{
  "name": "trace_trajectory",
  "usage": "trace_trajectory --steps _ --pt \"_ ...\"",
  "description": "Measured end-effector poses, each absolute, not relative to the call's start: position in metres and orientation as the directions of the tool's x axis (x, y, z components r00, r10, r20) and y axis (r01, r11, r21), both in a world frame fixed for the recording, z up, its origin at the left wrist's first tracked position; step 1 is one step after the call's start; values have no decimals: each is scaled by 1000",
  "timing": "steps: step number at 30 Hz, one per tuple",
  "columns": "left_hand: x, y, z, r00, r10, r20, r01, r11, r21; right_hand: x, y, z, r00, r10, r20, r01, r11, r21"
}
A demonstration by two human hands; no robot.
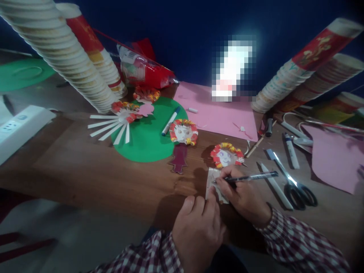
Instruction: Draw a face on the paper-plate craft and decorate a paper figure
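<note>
My right hand (pixel 243 197) is closed around a dark pen (pixel 253 176), whose tip rests on a small pale paper cut-out (pixel 212 182) lying on the wooden table (pixel 85 170). With curled fingers, my left hand (pixel 197 227) presses down on the lower edge of that cut-out at the table's front edge. Just above the cut-out lies a paper-cup face (pixel 226 155) with red and yellow curls. A second such face (pixel 183 132) with a dark red paper body (pixel 178 158) lies to the left.
Scissors (pixel 295 185) and several markers lie right of my hands. A green paper disc (pixel 148 132), a pink sheet (pixel 218 113) and leaning stacks of paper cups (pixel 59 53) fill the back. A white power strip (pixel 19 129) sits at the left edge.
</note>
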State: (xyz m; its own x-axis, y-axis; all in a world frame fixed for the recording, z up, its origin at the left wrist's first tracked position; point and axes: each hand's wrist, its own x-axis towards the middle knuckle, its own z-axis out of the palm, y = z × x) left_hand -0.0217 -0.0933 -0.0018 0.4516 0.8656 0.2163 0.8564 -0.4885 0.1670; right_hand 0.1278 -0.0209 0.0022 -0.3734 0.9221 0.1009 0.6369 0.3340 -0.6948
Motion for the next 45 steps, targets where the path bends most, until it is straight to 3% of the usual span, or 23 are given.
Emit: trace_trajectory --steps 45 --pt "-23 -95 -4 467 864 186 851 -497 170 130 -21 1 -349 932 97 661 318 -680"
